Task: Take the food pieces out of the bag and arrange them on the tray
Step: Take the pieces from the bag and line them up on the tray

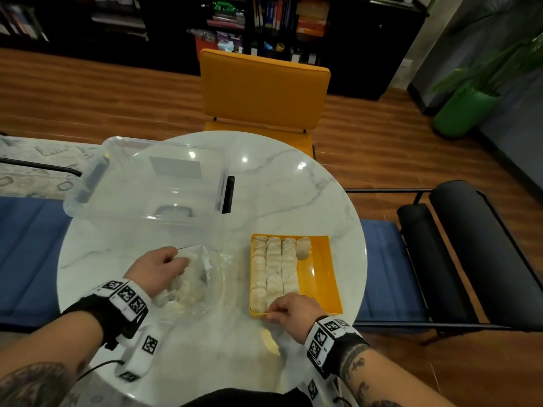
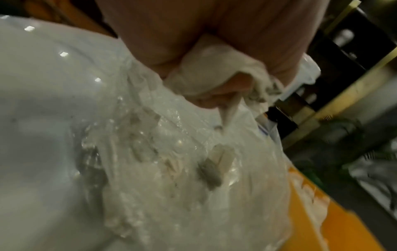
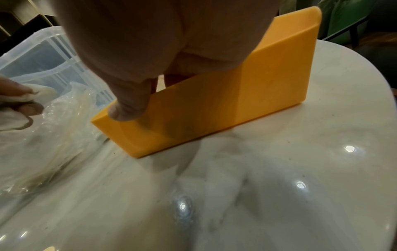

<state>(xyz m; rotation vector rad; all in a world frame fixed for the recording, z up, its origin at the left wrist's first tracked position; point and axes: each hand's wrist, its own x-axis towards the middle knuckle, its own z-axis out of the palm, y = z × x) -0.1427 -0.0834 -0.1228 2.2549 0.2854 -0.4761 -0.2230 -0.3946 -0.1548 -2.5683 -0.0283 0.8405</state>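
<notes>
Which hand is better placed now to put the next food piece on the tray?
Left. The left hand already grips a food piece over the bag; the right hand grips the near rim of the tray.

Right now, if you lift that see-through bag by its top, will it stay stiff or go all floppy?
Probably floppy: the bag lies crumpled on the table, and bunches where the left hand grips it. It likely sags, since pale food pieces sit loose inside. Its shiny, wet-looking plastic may be slippery.

Materials & finish
Table point(image 1: 293, 183): glossy marble-look. Tray point(image 1: 320, 274): smooth matt orange plastic. Bag point(image 1: 202, 277): thin crinkly clear plastic. Bin point(image 1: 141, 183): clear plastic.
</notes>
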